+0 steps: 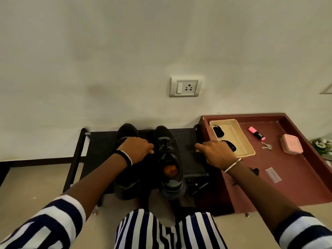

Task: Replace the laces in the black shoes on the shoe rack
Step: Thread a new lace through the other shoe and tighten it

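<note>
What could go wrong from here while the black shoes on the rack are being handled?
1. Both heels overhang the front edge of the shoe rack. Lifting the left shoe, which the left hand holds, could knock the right shoe off.
2. The right hand sits close beside the beige tray at the edge of the maroon table; a careless move might nudge it.

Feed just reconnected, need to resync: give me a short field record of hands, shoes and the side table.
left hand: on the left shoe, fingers curled over it
right hand: open over the shoe rack, holding nothing
right shoe: on the rack, laced
side table: beige tray, pink highlighter, keys, pink case
</note>
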